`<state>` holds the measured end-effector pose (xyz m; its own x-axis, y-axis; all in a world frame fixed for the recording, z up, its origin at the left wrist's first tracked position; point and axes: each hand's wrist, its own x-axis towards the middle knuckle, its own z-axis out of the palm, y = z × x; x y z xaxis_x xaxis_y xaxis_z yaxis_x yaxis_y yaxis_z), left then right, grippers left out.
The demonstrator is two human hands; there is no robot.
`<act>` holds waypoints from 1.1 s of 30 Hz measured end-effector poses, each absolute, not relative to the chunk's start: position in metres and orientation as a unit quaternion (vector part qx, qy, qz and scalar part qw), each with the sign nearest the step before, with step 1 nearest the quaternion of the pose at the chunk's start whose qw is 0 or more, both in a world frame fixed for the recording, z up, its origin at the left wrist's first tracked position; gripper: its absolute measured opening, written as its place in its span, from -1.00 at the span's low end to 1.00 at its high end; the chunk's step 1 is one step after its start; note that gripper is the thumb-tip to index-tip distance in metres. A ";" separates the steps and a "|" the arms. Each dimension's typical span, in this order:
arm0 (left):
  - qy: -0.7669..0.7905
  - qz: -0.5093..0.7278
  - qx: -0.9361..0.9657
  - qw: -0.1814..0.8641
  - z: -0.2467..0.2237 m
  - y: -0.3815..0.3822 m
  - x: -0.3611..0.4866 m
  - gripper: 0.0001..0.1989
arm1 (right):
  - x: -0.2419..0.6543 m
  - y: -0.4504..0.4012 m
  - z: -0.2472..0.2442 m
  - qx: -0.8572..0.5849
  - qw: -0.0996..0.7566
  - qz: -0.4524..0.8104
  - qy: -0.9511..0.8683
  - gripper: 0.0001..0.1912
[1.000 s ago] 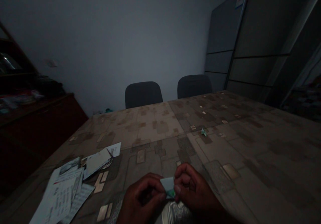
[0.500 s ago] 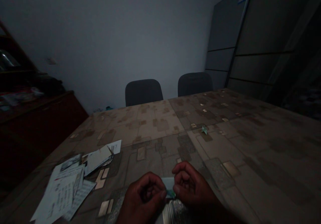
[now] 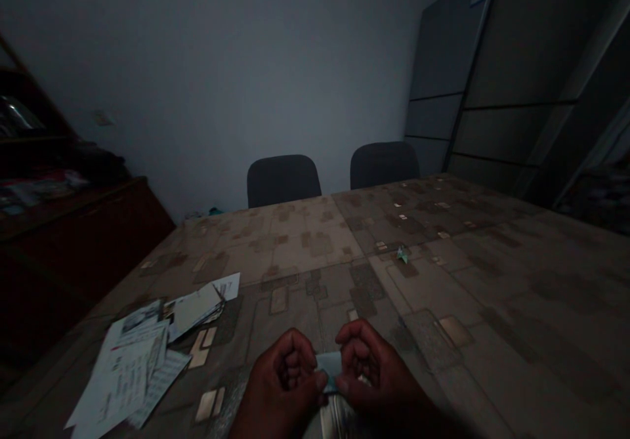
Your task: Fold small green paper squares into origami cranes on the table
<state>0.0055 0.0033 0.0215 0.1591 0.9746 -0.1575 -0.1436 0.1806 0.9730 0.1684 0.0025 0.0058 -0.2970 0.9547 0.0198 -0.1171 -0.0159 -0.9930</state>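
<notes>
A small piece of pale green paper (image 3: pixel 329 364) is stretched between my two hands, low in the middle of the view. My left hand (image 3: pixel 285 380) pinches its left edge between thumb and curled fingers. On the other side my right hand (image 3: pixel 371 370) grips the right edge, thumb low and fingers bent inward. The fingers hide part of the paper, so I cannot make out its folds. Farther off on the right half of the table sits a tiny folded green paper shape (image 3: pixel 402 254), apart from both hands.
A patterned cloth covers the table (image 3: pixel 305 249). Printed sheets (image 3: pixel 123 367) lie loosely piled at the left, with a stack of cards or papers (image 3: pixel 197 308) beside them. Two dark chairs (image 3: pixel 283 182) stand at the far edge. A wooden cabinet (image 3: pixel 88 229) is on the left.
Both hands keep hold of the paper. My left fingers and thumb have shifted slightly, and my right thumb has moved a little left and down along the lower edge.
</notes>
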 end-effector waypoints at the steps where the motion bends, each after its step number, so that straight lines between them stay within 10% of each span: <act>1: 0.461 0.457 0.446 0.616 0.020 0.004 0.005 -0.72 | 0.168 0.002 0.005 -0.394 0.442 0.592 -0.547 -0.63; 26: 0.410 0.450 0.481 0.631 0.013 0.012 -0.004 -0.68 | 0.169 0.006 -0.007 -0.391 0.462 0.567 -0.558 -0.69; 33: 0.465 0.437 0.624 0.451 0.028 0.007 -0.004 -0.86 | 0.173 0.009 -0.009 -0.370 0.455 0.605 -0.539 -0.67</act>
<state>-0.0036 0.0070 0.0277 0.1864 0.9743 0.1263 0.1858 -0.1612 0.9693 0.1726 0.0086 -0.0086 -0.3128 0.9488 0.0432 -0.1520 -0.0052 -0.9884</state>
